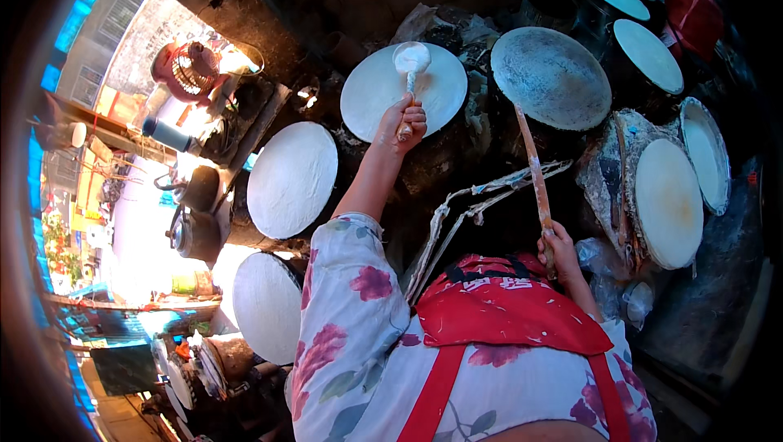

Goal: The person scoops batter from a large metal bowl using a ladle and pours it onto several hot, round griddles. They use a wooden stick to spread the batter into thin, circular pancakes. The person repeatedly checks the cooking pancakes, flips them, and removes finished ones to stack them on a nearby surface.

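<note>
My left hand (pixel 402 123) grips the handle of a ladle (pixel 412 58) whose bowl holds white batter-like stuff. The ladle is over a round white-coated disc (pixel 367 84); whether they touch I cannot tell. My right hand (pixel 558 250) is closed round the lower end of a long stick (pixel 533 160), streaked with white. The stick's upper end is at the lower edge of a greyish round plate (pixel 550 78), patchy with white. Left of my left forearm is another round white disc (pixel 292 180). Between my arms lie white-crusted bent rods (pixel 449 203).
More white discs stand at the lower left (pixel 267 307) and right (pixel 669 203). Dark kettles (pixel 199 188) stand on the left ledge. A person in red (pixel 691 14) is at the upper right, another person (pixel 189 69) at the upper left. Plastic bags (pixel 602 258) lie near my right hand.
</note>
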`<state>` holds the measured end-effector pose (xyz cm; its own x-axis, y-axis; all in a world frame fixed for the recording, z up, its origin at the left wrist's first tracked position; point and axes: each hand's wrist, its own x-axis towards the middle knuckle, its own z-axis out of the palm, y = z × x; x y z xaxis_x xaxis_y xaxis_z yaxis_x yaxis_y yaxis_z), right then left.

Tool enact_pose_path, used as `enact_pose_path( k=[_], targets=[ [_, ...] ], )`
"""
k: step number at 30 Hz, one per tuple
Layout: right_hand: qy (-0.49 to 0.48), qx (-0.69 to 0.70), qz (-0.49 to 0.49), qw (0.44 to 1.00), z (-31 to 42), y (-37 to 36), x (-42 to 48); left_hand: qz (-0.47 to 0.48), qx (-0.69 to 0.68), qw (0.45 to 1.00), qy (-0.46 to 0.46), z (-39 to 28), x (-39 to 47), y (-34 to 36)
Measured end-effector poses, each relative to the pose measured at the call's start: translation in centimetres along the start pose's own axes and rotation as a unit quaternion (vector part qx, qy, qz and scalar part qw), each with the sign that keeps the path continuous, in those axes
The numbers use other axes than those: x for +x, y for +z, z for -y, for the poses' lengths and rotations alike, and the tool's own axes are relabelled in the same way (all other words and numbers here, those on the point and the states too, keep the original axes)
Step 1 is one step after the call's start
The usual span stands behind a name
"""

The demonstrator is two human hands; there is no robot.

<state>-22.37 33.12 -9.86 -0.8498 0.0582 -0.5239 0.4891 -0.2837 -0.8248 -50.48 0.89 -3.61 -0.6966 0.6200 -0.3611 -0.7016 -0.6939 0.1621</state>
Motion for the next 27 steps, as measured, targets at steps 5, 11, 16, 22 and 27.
enact_pose_path(
  k=[5,11,16,22,27],
  targets=[
    [-0.012,0.074,0.000,0.997,3.5,-1.4,3.4,0.062,0.011,0.998,-0.022,-0.6,3.7,5.6],
    [-0.056,0.136,0.015,0.989,9.0,-4.1,8.4,0.219,-0.053,0.973,-0.047,1.8,6.9,13.1],
    [-0.069,0.146,-0.029,0.986,11.3,-7.3,11.5,0.162,-0.097,0.978,-0.084,5.3,12.5,16.3],
    [-0.096,0.191,-0.077,0.974,13.4,-10.8,14.0,0.279,-0.139,0.944,-0.110,10.8,14.9,15.2],
    [-0.085,0.203,-0.098,0.970,13.4,-11.6,15.0,0.172,-0.147,0.963,-0.147,11.8,20.2,14.8]
  ],
)
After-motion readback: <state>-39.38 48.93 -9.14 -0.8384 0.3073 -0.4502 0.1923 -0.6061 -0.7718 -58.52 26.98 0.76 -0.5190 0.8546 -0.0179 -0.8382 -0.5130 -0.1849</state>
